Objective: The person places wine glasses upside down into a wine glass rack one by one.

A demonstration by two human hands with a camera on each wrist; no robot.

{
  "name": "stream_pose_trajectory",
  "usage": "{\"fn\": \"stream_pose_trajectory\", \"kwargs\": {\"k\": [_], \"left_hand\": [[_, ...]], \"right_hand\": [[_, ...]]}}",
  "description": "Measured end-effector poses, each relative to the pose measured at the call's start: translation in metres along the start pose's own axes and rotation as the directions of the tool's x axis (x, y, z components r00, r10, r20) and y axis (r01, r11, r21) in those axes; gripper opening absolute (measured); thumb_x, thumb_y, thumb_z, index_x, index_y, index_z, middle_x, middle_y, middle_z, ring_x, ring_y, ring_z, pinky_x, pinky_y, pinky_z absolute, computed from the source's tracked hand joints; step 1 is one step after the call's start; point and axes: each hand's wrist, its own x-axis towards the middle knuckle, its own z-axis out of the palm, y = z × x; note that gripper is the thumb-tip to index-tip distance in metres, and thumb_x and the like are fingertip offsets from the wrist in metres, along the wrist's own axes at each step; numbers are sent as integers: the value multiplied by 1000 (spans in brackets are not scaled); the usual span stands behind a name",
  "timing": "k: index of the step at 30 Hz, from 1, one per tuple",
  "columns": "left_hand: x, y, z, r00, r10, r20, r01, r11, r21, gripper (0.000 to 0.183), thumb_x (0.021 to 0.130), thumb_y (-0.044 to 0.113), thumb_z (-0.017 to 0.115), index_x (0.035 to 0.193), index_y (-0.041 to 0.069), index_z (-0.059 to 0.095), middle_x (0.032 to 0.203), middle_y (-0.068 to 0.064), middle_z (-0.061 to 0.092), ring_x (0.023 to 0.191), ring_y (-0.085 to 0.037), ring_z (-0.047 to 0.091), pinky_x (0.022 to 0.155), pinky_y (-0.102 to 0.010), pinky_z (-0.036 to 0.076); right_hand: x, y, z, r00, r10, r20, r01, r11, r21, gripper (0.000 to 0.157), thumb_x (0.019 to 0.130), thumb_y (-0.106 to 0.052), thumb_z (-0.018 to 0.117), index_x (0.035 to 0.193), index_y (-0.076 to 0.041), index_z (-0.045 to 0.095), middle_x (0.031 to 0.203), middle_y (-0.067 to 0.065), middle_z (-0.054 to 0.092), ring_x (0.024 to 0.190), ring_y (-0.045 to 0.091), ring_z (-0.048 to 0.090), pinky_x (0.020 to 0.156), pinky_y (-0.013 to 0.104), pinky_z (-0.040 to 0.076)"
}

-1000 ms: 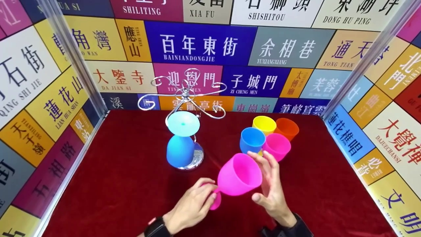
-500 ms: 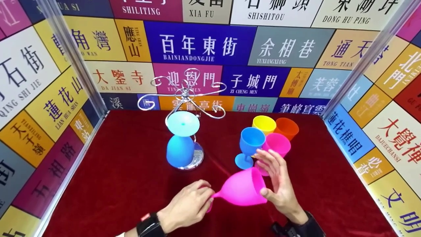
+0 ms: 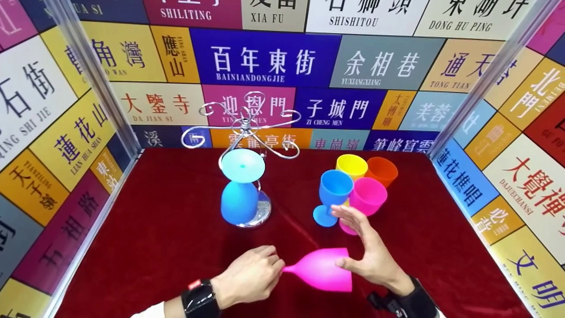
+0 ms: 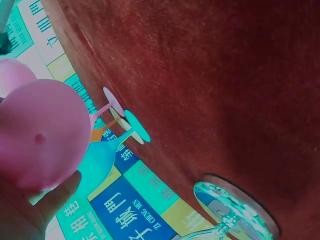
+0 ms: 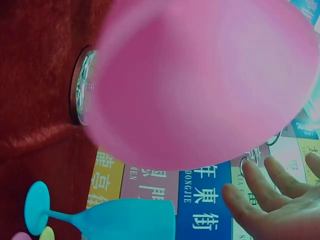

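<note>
A pink goblet [image 3: 320, 269] lies sideways in the air over the red cloth, its mouth facing right. My left hand [image 3: 249, 276] pinches it at the stem and foot; in the left wrist view the round pink foot [image 4: 60, 120] hides much of the bowl. Beside the rim, my right hand [image 3: 375, 258] is spread, fingers extended and thumb overlapping the bowl; whether the thumb touches is unclear. In the right wrist view the goblet's bowl [image 5: 200, 85] fills the upper part, apart from the fingers [image 5: 260, 187].
A silver scroll-armed rack [image 3: 245, 126] stands at the back; a blue goblet [image 3: 239, 204] hangs upside down on it. To the right stand upright blue [image 3: 335, 185], pink [image 3: 368, 194], yellow [image 3: 352, 165] and orange [image 3: 383, 170] goblets. Sign-printed walls [image 3: 267, 59] enclose the red cloth [image 3: 176, 229].
The pink goblet has been lowered and turned, so its mouth now points right instead of up toward the camera. My left hand has moved slightly down and left; my right stays by the rim.
</note>
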Motion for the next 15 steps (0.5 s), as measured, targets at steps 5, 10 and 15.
{"fn": "stream_pose_trajectory", "kwargs": {"k": [5,10,15], "left_hand": [[4,-1,-4,998,62,27,-63,996,68,12,86,22,59,75,16,60,70,7,63,75,-15,57,75,-27,49],[10,-2,-9,990,119,82,-131,976,172,10,80,25,60,76,17,63,74,7,66,80,-14,59,81,-27,50],[17,-2,-16,984,142,105,-164,955,245,13,78,30,62,78,18,66,76,7,67,84,-14,59,86,-28,50]], "right_hand": [[3,-1,0,995,64,77,-55,991,-118,95,76,-43,81,149,-4,35,150,11,45,137,27,45,114,22,36],[3,-2,2,980,110,167,-61,960,-274,96,76,-52,79,150,-11,36,152,2,44,138,18,43,113,23,37],[5,-3,6,967,110,229,-8,914,-406,97,72,-57,79,149,-14,39,148,2,47,136,18,46,109,31,44]]}}
